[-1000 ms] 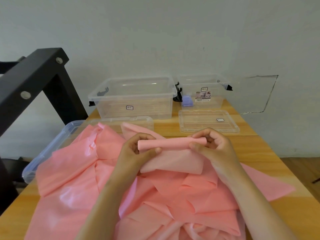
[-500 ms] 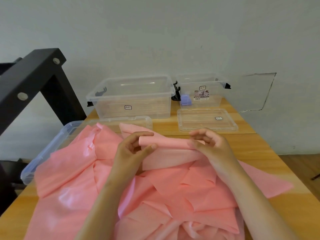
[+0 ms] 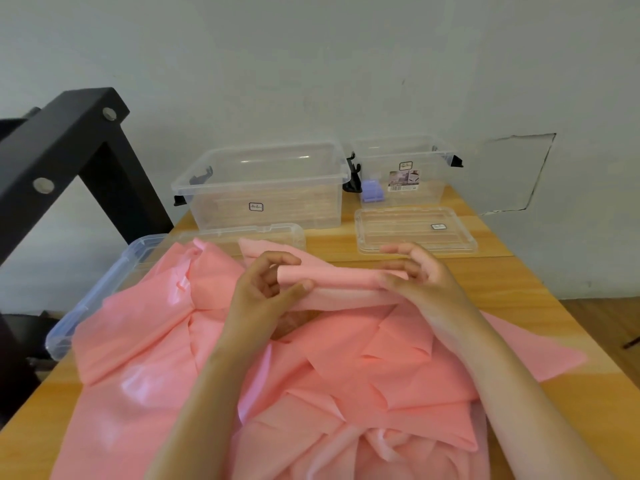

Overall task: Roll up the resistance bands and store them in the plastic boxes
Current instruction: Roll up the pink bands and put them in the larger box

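Observation:
A pink resistance band roll [image 3: 337, 277] is held level above a heap of loose pink bands [image 3: 304, 386] on the wooden table [image 3: 571, 403]. My left hand [image 3: 266, 292] pinches the roll's left end between thumb and fingers. My right hand [image 3: 415, 275] grips its right end, with the fingers partly spread over the top. A short unrolled flap hangs below the roll. A large clear plastic box [image 3: 266, 188] stands open at the back, and a smaller clear box [image 3: 403, 171] stands to its right with a purple item [image 3: 372, 191] inside.
A clear lid [image 3: 415, 230] lies flat in front of the smaller box. Another clear lid [image 3: 104, 292] lies at the left, partly under the pink bands. A black metal frame [image 3: 65, 157] rises at the left edge. The wall is close behind the boxes.
The roll has turned further, so the flap hanging below it is shorter. Both hands have shifted their fingers around the roll and stayed in about the same place.

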`<state>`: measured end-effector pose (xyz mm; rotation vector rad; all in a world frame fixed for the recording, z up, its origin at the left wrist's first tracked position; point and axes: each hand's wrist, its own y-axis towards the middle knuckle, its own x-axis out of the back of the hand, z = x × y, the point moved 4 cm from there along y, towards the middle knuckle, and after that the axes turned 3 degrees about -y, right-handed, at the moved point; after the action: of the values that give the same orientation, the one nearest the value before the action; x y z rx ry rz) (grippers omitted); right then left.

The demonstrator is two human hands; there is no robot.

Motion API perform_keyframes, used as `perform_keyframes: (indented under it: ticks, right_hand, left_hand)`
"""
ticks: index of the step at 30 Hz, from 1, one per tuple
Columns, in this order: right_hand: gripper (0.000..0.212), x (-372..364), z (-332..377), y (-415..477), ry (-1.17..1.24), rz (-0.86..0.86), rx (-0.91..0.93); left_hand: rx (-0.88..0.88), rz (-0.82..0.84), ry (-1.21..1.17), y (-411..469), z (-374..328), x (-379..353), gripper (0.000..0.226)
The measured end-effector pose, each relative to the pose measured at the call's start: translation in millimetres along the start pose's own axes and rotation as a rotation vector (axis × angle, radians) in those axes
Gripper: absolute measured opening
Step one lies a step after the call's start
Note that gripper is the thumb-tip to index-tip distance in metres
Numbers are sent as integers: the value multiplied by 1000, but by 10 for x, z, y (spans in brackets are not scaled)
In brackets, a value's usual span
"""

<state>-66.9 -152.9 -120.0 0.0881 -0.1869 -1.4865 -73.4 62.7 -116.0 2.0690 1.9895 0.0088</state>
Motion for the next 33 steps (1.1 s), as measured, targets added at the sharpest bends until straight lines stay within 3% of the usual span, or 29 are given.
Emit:
perform_keyframes:
  ticks: [4,10,14,17,23,27,33]
  right_hand:
    - [16,-20,17,1,-33,-77,61]
    - [22,20,96,-14,36,-84,169]
    - [26,11,92,2,19,-85,193]
    - [28,11,84,2,-1,-82,195]
    - [16,17,34,-1,56,-114,95]
    - [12,17,-10,15,-39,-84,24]
    - [21,3,91,-12,64,-112,121]
  left_hand:
    - [8,0,-12,-1,20,15,28]
    - [95,103,193,-14,122,-18,17]
    - [99,131,147,-29,99,-49,11]
    - [78,79,78,-42,40,-85,4]
    - [-39,27,33,-12,0,-32,16]
    - [-51,20,43,-8,-10,-38,19]
    - [-12,33,156,-19,23,-38,15]
